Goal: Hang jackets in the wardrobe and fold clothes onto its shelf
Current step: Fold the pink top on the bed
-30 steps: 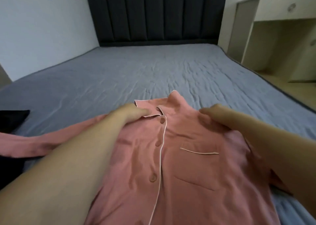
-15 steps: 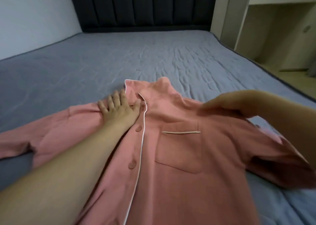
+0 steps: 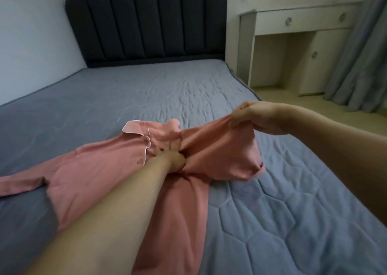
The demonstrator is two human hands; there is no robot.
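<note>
Folding step in hand: pink shirt [image 3: 100,176] on the bed [image 3: 293,222], near its front edge.
Left hand [image 3: 170,156] presses flat on the chest; right hand [image 3: 254,115] pinches the raised side. Next, judged: carry that side across, lay flat.

1. The right hand [image 3: 254,117] now pinches the pink shirt [image 3: 100,170] by its shoulder edge and has lifted that side off the bed [image 3: 293,212], folding it over toward 9 o'clock.
2. The chest pocket is now hidden.
3. The left hand [image 3: 170,155] has slid from the collar to the shirt's middle, pressing at the fold.
</note>
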